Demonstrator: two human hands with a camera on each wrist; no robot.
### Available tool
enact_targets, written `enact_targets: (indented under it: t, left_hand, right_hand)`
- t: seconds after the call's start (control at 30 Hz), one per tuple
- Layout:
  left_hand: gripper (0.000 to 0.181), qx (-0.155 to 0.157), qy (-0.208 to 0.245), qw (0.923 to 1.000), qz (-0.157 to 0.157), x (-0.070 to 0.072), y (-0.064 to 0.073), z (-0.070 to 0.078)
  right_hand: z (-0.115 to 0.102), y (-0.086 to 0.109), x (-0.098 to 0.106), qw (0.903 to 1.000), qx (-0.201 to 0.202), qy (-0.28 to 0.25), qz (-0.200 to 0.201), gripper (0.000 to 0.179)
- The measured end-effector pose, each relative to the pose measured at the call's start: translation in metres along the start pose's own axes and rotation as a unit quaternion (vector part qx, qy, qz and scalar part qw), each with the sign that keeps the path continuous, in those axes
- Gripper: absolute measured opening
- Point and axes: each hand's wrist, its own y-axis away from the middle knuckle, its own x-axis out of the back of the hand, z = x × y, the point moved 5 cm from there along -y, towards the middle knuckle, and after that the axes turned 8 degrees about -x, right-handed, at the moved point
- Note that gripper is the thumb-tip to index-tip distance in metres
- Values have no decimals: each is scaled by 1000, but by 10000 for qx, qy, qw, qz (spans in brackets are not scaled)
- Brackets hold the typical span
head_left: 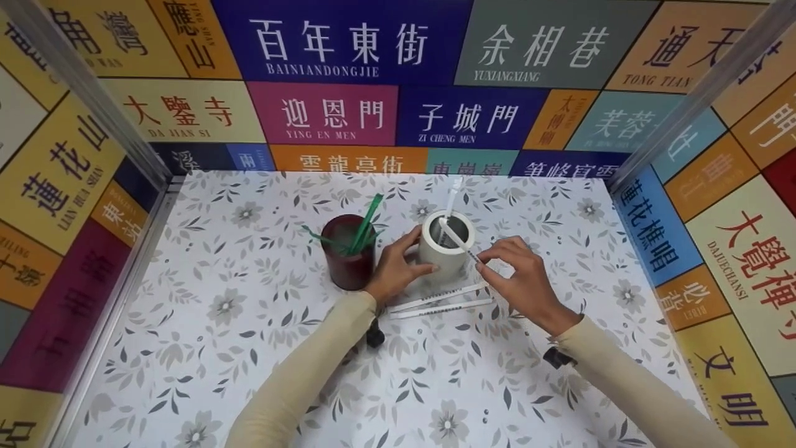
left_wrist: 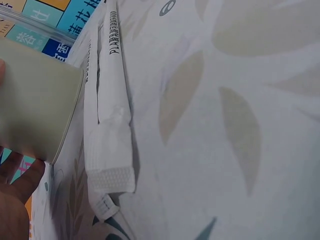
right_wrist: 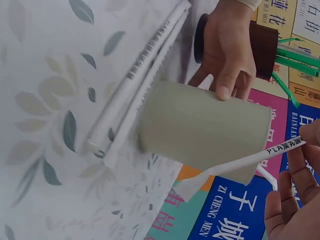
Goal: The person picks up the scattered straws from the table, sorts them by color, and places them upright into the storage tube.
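My left hand holds the side of a pale grey-green cup standing upright on the table, thumb in front and fingers behind. My right hand pinches one end of a white paper-wrapped straw printed with black lettering. In the head view the straw slants across the cup's rim, its far end over the opening. Another white straw sticks up from inside the cup. Two more wrapped straws lie side by side on the table in front of the cup.
A dark red cup holding several green straws stands just left of my left hand. The table has a floral cover. Panels with large printed characters enclose it at the back and both sides.
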Motion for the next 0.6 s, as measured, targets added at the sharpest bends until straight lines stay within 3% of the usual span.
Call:
enact_targets:
  t: [0.23, 0.4, 0.6]
  left_hand:
    - [98, 49, -46, 10000, 26, -2, -1, -2]
    - [99, 73, 227, 9997, -3, -3, 0, -3]
    - [98, 14, 234, 9997, 19, -1, 1, -3]
  right_hand:
    - [-11, -36, 13, 9985, -384, -345, 176, 15]
    - [-24, -63, 18, 9939, -711, -785, 299, 13]
    - [-29, -86, 14, 9885, -784, -1128, 637, 9]
